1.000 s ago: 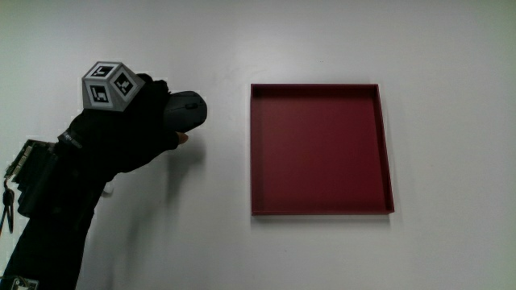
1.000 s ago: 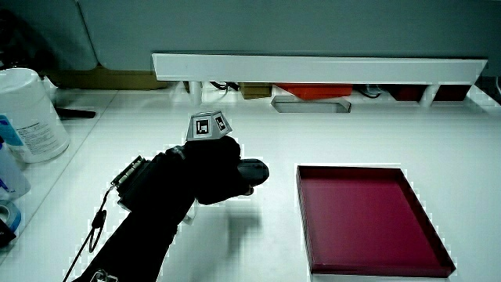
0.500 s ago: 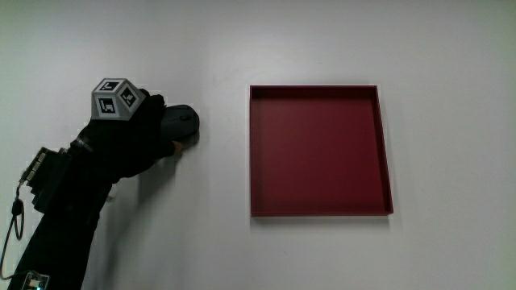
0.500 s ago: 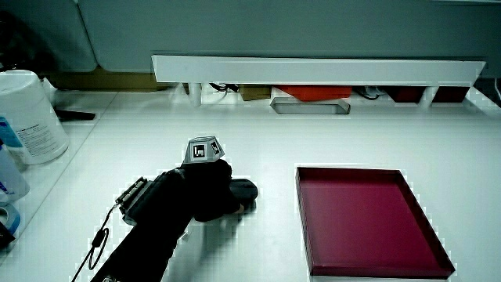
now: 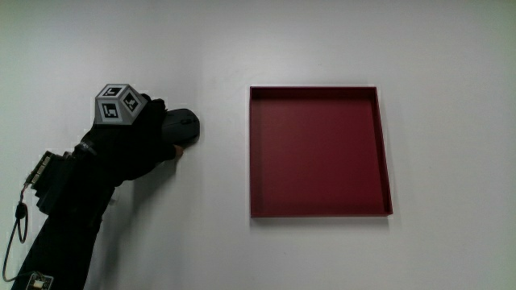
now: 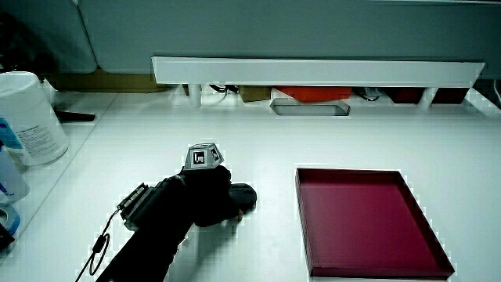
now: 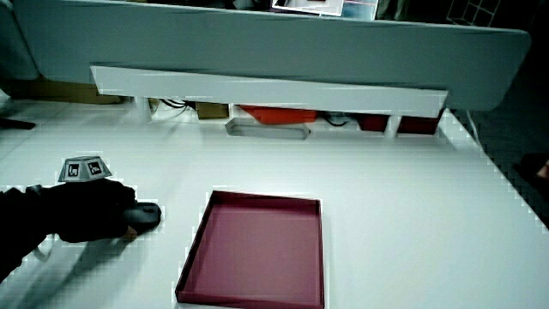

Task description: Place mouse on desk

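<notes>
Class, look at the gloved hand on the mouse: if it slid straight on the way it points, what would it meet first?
Probably the red tray: the hand, on the mouse, points across bare table toward it.

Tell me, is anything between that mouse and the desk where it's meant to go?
Nothing visible. The hand is curled over the mouse, which looks to be down on the bare desk beside the red tray, not in it. No object lies under or against it.
</notes>
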